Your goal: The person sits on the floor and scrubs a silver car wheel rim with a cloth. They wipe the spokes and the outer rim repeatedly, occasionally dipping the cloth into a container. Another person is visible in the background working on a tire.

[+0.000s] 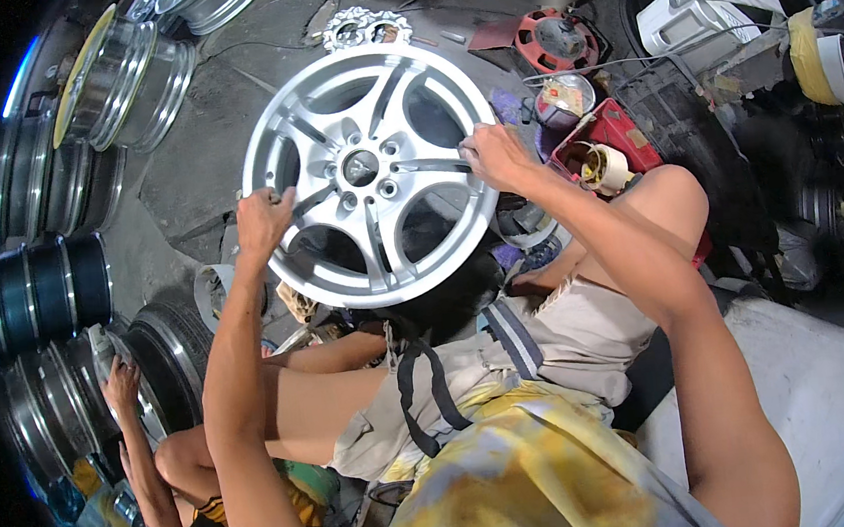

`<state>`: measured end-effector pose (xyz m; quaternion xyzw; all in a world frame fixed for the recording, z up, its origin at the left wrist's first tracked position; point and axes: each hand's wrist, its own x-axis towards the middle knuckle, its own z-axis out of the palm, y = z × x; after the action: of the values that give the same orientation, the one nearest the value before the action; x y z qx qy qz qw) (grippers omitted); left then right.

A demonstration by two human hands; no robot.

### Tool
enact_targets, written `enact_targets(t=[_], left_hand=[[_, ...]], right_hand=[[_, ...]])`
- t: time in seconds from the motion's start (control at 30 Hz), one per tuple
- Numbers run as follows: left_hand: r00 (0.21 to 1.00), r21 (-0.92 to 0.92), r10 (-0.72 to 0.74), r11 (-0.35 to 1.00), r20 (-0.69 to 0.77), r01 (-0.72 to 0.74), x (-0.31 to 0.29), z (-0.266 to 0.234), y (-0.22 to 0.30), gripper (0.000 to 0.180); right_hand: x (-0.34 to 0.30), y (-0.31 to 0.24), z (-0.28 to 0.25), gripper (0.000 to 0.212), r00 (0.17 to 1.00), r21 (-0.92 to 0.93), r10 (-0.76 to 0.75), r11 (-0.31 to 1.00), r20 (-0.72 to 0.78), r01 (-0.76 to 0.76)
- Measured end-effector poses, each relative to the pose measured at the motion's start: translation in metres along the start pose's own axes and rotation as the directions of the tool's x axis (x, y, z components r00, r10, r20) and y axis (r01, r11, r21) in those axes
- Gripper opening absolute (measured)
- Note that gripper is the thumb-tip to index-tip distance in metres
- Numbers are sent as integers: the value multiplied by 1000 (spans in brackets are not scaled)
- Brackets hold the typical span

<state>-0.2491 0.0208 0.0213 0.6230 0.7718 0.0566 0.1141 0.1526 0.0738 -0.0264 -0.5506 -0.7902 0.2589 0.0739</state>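
A silver alloy wheel rim (371,173) with paired spokes faces me, propped up in front of my knees. My left hand (264,220) grips its left edge near a spoke. My right hand (495,154) holds the right edge of the rim, with fingers curled over it. Whether either hand holds a small tool or sanding paper I cannot tell. I sit with bare knees under the rim, wearing beige shorts and a yellow shirt.
Several polished rims (120,81) stand stacked at the left, with dark rims (43,292) below them. Another person's hand (121,380) rests on a rim at lower left. A red tray with tape rolls (606,159), a red cable reel (556,39) and a white canister (696,14) lie at the right.
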Motion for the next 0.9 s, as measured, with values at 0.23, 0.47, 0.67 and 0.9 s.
enact_targets(t=[0.23,0.47,0.67,0.9], left_hand=[[944,102,249,956,215,-276,7,10,-6,18],[922,196,140,955,360,-221,6,23,-21,30],[963,-152,192,975,187,-165,4,23,-12,38],[906,155,116,969,408,-194,6,13,-17,36]], right_hand=[[18,-49,-8,26,995,68,95,993,-16,-94],[17,-37,0,26,998,-118,-7,993,56,14],[31,-70,65,29,863,450,267,892,-429,-52],[75,-90,39,27,870,460,324,878,-372,-131]])
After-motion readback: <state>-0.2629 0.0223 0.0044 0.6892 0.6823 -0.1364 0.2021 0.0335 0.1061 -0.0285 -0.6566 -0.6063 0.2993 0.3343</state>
